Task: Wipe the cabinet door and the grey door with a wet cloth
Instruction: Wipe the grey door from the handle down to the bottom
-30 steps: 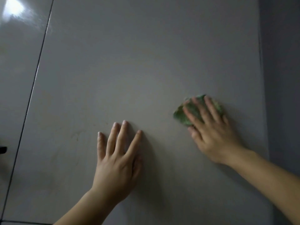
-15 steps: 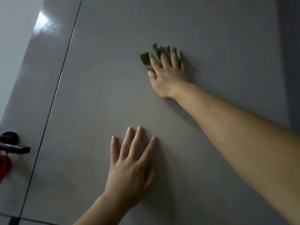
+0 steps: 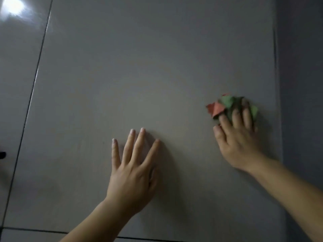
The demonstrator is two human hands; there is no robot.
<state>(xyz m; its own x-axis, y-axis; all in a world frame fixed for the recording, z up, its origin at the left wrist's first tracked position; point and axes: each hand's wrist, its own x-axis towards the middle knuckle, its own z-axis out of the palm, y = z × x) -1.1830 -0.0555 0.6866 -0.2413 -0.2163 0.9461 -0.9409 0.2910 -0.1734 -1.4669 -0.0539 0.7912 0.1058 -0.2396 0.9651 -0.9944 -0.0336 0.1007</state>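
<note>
A smooth grey cabinet door (image 3: 148,63) fills most of the view. My left hand (image 3: 134,168) lies flat on it at lower centre, fingers straight and spread. My right hand (image 3: 239,142) presses a crumpled green and red cloth (image 3: 225,105) against the door near its right edge, fingers straight over the cloth. Part of the cloth is hidden under the fingers.
A dark vertical seam (image 3: 35,79) separates this door from a glossy panel (image 3: 15,58) on the left. A black handle tip (image 3: 2,155) shows at the left edge. A darker grey surface (image 3: 300,84) runs along the right. A horizontal seam (image 3: 35,230) crosses the bottom.
My right hand has swept the cloth from the upper middle of the door down and right to near its right edge. The left hand stays flat on the door.
</note>
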